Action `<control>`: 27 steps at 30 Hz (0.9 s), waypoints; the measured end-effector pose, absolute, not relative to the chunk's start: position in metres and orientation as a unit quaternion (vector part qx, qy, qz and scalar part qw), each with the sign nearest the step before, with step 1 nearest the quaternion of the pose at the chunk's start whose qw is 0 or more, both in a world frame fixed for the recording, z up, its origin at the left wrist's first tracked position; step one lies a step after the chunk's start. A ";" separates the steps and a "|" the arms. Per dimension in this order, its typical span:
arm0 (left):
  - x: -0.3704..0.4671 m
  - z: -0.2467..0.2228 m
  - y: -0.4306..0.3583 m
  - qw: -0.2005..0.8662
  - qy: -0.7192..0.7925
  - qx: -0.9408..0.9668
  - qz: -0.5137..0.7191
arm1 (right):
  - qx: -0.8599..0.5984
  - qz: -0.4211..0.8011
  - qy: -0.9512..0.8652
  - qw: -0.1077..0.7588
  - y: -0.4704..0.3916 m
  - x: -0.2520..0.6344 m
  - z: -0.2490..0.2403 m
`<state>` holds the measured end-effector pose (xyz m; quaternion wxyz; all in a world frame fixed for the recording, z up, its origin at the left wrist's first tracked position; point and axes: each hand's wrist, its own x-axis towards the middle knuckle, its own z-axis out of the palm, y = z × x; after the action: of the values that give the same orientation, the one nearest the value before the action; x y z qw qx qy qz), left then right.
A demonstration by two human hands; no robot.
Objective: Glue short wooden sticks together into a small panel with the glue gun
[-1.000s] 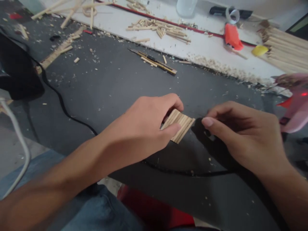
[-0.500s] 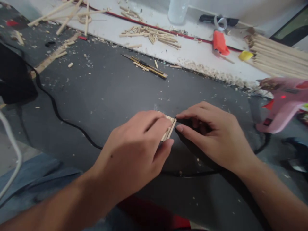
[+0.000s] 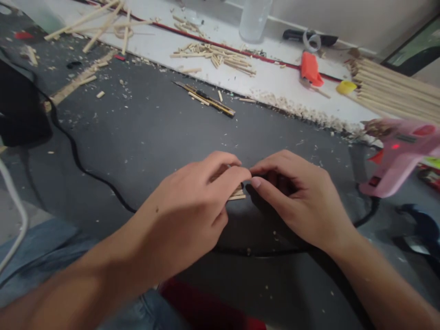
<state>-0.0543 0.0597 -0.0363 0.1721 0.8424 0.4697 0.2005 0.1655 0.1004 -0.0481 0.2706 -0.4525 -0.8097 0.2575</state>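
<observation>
My left hand (image 3: pixel 192 201) curls over a small piece made of thin wooden sticks (image 3: pixel 237 194), low over the dark table (image 3: pixel 161 126). Its fingers are wrapped round the piece and hide most of it; only the stick ends at the right show. My right hand (image 3: pixel 299 197) is closed just to the right, thumb and index finger pinched together beside my left index fingertip. What that pinch holds, if anything, is too small and hidden to name.
A pink glue gun (image 3: pixel 395 156) stands at the right, its black cable (image 3: pixel 113 188) crossing the table. Beyond my hands lie a craft knife (image 3: pixel 209 100), cut sticks (image 3: pixel 220 57), an orange object (image 3: pixel 311 69) and long sticks (image 3: pixel 395 87). A black object (image 3: pixel 22 105) is at the left.
The stick piece has turned and is more covered by my left fingers. My left index finger has moved right to meet the fingertips of my right hand, which have come together.
</observation>
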 end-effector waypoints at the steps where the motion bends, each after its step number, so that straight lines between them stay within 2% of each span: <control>1: -0.058 -0.036 0.063 0.186 0.456 0.847 0.199 | -0.447 0.261 -0.811 0.273 0.100 0.166 -0.048; 5: -0.071 -0.032 0.071 0.215 0.431 0.855 0.194 | -0.407 0.259 -0.833 0.269 0.099 0.166 -0.044; 13: -0.085 -0.032 0.072 0.176 0.376 0.888 0.197 | -0.301 0.260 -0.875 0.276 0.095 0.154 -0.046; 27: -0.087 -0.041 0.075 0.127 0.341 0.905 0.218 | -0.285 0.238 -0.885 0.282 0.094 0.140 -0.050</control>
<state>-0.0868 0.0752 -0.0409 0.1274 0.9054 0.3414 0.2177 0.1401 0.0935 -0.0502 0.2820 -0.2849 -0.8848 0.2375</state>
